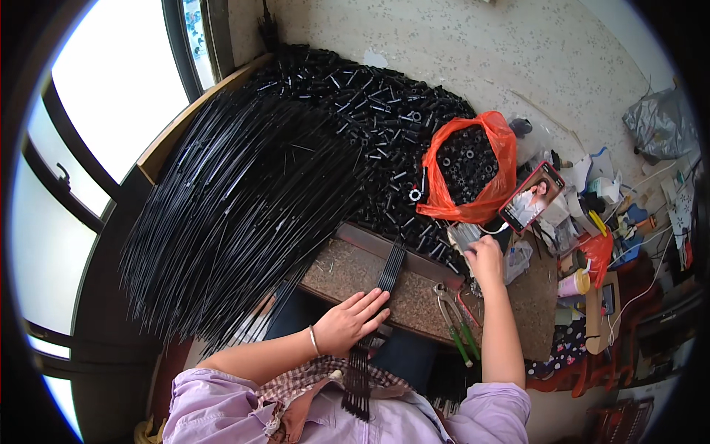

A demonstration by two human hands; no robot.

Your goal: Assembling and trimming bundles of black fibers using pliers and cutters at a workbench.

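Left hand [350,322] lay flat, fingers spread open, pressing a small row of thin black rods [390,270] on the brown work board [347,274]. Right hand [484,259] at 3 o'clock of the rods, fingers curled, probably pinching small grey parts [464,235]; hard to tell. Green-handled pliers [455,322] lay at 5 o'clock. Orange bag [499,159] of black caps at 1 o'clock.

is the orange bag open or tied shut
Open: the orange plastic bag gapes at its mouth, showing small black parts heaped inside.
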